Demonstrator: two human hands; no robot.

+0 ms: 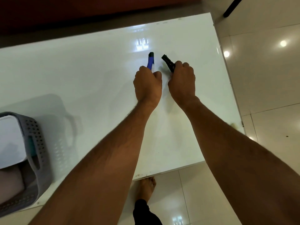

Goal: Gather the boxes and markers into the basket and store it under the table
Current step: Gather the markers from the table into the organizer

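Two bare forearms reach forward from the bottom of the view over a glossy white rectangular table (pixel 81 75), the hands side by side near its far right part. The left hand (pixel 148 86) is curled into a fist around one blue marker with a black cap (pixel 151 60), which sticks up and away from the knuckles. The right hand (pixel 182 82) is likewise clenched, gripping one black marker (pixel 168 63) that angles up and to the left. The two marker tips are near each other but apart. Whether either marker touches the tabletop cannot be told.

At the table's near left edge sits one grey perforated plastic basket (pixel 38 143) with a slot handle in its side, partly cut off by the frame. Inside it lies one flat white box (pixel 9 140), with a sliver of something teal beside it against the basket wall; other contents are unclear.

Below the table edge, one bare foot (pixel 146 186) and a dark trouser leg stand on shiny pale floor tiles (pixel 267 78)
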